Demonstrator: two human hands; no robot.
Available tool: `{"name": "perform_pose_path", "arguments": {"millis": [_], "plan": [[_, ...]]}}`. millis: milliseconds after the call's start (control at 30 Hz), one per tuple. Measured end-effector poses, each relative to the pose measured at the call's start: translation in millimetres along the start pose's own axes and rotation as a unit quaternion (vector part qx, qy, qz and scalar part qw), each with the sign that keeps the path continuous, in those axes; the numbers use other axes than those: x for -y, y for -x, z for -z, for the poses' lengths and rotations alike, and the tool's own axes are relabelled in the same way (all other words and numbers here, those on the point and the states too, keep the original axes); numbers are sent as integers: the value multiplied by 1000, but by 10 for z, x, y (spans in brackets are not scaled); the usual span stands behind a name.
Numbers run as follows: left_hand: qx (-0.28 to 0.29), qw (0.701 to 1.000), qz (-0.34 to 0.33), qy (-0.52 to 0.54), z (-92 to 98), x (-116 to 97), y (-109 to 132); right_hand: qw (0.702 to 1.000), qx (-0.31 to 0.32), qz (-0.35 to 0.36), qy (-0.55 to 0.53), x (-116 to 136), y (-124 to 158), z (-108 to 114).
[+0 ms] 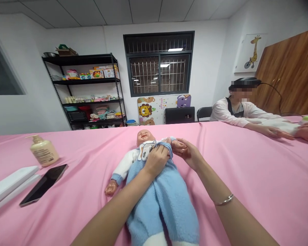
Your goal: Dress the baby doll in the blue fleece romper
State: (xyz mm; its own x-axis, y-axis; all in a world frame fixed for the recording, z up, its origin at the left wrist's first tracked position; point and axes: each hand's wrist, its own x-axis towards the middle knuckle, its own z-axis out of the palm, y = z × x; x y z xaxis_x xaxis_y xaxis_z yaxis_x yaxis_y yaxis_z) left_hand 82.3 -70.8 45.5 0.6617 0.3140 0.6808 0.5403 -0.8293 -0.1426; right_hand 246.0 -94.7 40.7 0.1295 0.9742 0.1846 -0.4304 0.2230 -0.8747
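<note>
Well, on our pink-sheeted table (246, 171) a baby doll (145, 138) lies on its back between our hands, dressed in a blue fleece romper (161, 201). Our left hand (156, 160) closes on the romper's cuff over the doll's chest, while our right hand (188, 153) grips the doll's raised hand just beside it.

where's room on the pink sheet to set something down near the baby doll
Widest bare pink sheet lies right of the baby doll, below the seated person's hand. A narrower strip runs between the doll and the lotion pump bottle and smartphone. Crowded: the doll's chest, by the left hand and right hand.
</note>
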Motion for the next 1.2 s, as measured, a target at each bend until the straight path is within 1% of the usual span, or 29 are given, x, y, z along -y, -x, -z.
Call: {"name": "perform_pose_path", "arguments": {"millis": [33, 67, 133, 200, 233, 300, 367, 400, 467, 533, 633, 667, 733, 800, 833, 867, 933, 1067, 1133, 1200], "plan": [[-9, 1000, -14, -1, 8, -3, -1, 1000, 6, 13, -12, -7, -5, -10], [-20, 999, -27, -3, 13, -9, 0, 1000, 9, 27, -2, -22, -8, -25], [-34, 999, -38, -7, 13, -25, 4, 996, 17, 52, 76, -66, -6, -69], [-34, 999, -27, -7, 0, -40, 10, 981, 28, 82, 174, -113, 8, -117], [-28, 999, -14, -4, -6, -45, 11, 972, 39, 97, 210, -133, 19, -139], [-15, 999, 29, 13, -7, -38, -1, 959, 71, 123, 247, -160, 39, -169], [4, 995, 82, 50, 22, -7, -33, 947, 101, 138, 271, -179, 51, -178], [18, 992, 101, 78, 45, 16, -55, 942, 104, 145, 285, -190, 51, -176], [51, 981, 116, 144, 96, 68, -99, 934, 72, 163, 311, -216, 41, -162], [78, 970, 110, 200, 122, 106, -126, 925, 3, 183, 332, -249, 24, -140], [80, 968, 100, 216, 85, 100, -114, 904, -91, 191, 372, -300, -14, -100], [77, 971, 92, 206, 62, 82, -99, 902, -116, 176, 377, -316, -34, -85], [68, 980, 59, 177, 21, 35, -59, 911, -151, 106, 370, -346, -100, -51], [55, 988, 5, 147, 11, -5, -17, 915, -172, 35, 363, -365, -206, -19], [46, 990, -23, 133, 17, -17, 3, 912, -177, 13, 369, -368, -273, -8], [37, 991, -51, 121, 28, -24, 22, 906, -181, 4, 382, -365, -347, -5], [23, 989, -107, 102, 49, -19, 56, 891, -185, 14, 414, -342, -508, -24], [8, 970, -230, 78, 17, 22, 99, 858, -174, 24, 482, -263, -804, -171], [-1, 962, -262, 80, -27, 37, 103, 845, -164, 15, 509, -226, -899, -271], [-8, 963, -256, 86, -64, 36, 98, 839, -138, -3, 527, -198, -939, -361]]}}
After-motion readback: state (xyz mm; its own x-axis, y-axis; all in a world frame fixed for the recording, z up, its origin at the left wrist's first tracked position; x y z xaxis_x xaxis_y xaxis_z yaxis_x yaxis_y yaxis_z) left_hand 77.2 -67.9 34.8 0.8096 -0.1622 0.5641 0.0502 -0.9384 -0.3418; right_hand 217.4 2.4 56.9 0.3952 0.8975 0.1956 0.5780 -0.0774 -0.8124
